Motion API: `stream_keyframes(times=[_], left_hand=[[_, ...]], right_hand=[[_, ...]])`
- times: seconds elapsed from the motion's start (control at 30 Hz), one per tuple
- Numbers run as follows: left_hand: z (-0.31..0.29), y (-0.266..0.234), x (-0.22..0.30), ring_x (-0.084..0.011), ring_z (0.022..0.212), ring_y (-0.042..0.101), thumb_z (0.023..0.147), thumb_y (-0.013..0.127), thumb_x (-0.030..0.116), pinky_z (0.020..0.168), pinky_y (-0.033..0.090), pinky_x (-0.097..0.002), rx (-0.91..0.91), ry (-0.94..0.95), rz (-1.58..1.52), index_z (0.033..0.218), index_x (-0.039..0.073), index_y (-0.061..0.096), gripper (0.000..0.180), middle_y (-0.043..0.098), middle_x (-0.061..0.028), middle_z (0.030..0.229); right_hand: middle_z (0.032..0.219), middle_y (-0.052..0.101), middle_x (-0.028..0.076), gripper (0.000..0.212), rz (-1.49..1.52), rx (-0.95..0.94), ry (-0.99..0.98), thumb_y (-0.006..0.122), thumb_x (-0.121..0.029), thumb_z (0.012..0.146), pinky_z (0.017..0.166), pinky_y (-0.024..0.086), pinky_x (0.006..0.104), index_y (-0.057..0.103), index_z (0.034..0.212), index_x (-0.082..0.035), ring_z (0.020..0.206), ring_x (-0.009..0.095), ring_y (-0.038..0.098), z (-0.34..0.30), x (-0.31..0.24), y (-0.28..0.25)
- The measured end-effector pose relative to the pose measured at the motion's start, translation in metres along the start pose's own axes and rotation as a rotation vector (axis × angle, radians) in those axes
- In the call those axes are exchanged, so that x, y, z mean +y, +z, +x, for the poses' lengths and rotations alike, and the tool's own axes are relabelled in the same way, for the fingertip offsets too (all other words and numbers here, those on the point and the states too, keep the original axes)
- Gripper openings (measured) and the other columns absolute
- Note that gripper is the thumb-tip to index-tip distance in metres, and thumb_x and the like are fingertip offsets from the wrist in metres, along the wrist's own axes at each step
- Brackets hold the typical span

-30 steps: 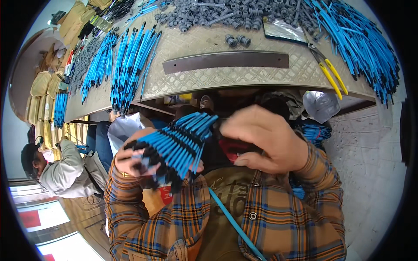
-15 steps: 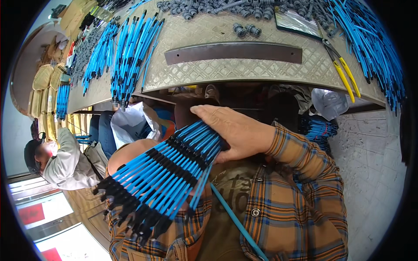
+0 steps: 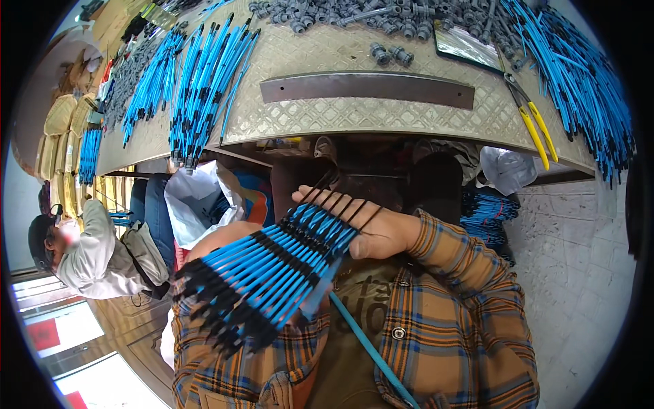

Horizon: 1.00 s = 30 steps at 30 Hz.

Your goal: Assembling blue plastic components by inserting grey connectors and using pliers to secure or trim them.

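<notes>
A fanned bundle of thin blue rods (image 3: 262, 266) with black bands and black ends lies slantwise before my chest. Part of my left hand (image 3: 221, 236) shows as bare skin beyond the upper edge of the bundle; it grips the rods from beneath, and its fingers are mostly hidden. At the narrow end is my right hand (image 3: 364, 221), its fingers stretched out toward the upper left and its thumb near the lower rods. Several slim black tips cross in front of those fingers. The thicker black ends spread toward the lower left.
Ahead stands a patterned worktable (image 3: 327, 119) with a dark metal strip (image 3: 368, 88), yellow-handled pliers (image 3: 535, 129), grey fittings (image 3: 340, 17) and piles of blue rods (image 3: 586, 88). A white bag (image 3: 194, 204) hangs below its edge. Another person (image 3: 92, 252) sits at the left.
My right hand has shifted from covering the narrow ends to lying behind their black tips. The bundle has moved slightly right and up at its wide end. The view has turned a little.
</notes>
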<state>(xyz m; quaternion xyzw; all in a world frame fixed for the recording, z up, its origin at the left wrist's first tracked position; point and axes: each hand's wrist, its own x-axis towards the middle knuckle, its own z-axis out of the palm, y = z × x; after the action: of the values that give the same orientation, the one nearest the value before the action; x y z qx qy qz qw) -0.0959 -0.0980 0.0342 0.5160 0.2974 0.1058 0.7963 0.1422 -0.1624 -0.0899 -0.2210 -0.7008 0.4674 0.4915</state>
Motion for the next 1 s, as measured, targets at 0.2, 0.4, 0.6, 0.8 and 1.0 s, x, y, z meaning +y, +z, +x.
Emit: stream_keyframes(times=[0.2,0.4,0.6,0.8,1.0], left_hand=[[0.036,0.006,0.019,-0.0271,0.097,0.064,0.076,0.070,-0.003,0.088,0.049,-0.0382,-0.142,0.075,-0.075,0.094,-0.003,0.067,0.019,0.066,-0.0199,0.102],[0.104,0.018,0.051,-0.0280,0.103,0.062,0.079,0.064,-0.006,0.092,0.047,-0.0379,-0.231,0.379,0.032,0.102,-0.003,0.065,0.023,0.065,-0.0202,0.107],[0.132,0.017,0.031,-0.0216,0.107,0.060,0.086,0.057,-0.006,0.093,0.047,-0.0318,-0.174,0.288,0.054,0.105,-0.001,0.064,0.021,0.065,-0.0133,0.111],[0.136,0.009,0.006,-0.0219,0.109,0.059,0.086,0.056,-0.007,0.096,0.045,-0.0325,-0.202,0.237,0.068,0.106,-0.002,0.065,0.023,0.065,-0.0142,0.111],[0.136,0.012,0.009,-0.0232,0.108,0.060,0.087,0.055,-0.006,0.095,0.045,-0.0342,-0.193,0.323,0.060,0.106,-0.002,0.064,0.021,0.065,-0.0150,0.110]], right_hand=[[0.141,0.038,0.019,0.090,0.639,0.228,0.147,0.025,-0.068,0.088,0.110,0.025,0.0373,0.014,0.145,0.000,0.131,0.027,0.038,0.032,-0.004,-0.003],[0.123,0.055,0.018,0.062,0.403,0.567,0.211,0.030,-0.047,0.098,0.102,0.036,0.0370,0.036,0.136,0.002,0.116,0.026,0.052,0.079,-0.032,-0.090],[0.097,0.066,0.010,0.036,-0.705,0.907,0.387,0.059,-0.025,0.091,0.078,0.047,0.0267,0.058,0.113,0.003,0.089,0.013,0.060,0.025,-0.067,-0.183],[0.085,0.064,0.016,0.020,-1.397,0.587,0.633,0.059,-0.020,0.084,0.070,0.049,0.0386,0.064,0.095,-0.003,0.081,0.032,0.062,-0.006,-0.089,-0.248],[0.085,0.062,0.017,0.016,-1.579,0.401,0.706,0.053,-0.018,0.084,0.073,0.048,0.0467,0.059,0.085,-0.003,0.084,0.036,0.060,-0.015,-0.060,-0.279]])
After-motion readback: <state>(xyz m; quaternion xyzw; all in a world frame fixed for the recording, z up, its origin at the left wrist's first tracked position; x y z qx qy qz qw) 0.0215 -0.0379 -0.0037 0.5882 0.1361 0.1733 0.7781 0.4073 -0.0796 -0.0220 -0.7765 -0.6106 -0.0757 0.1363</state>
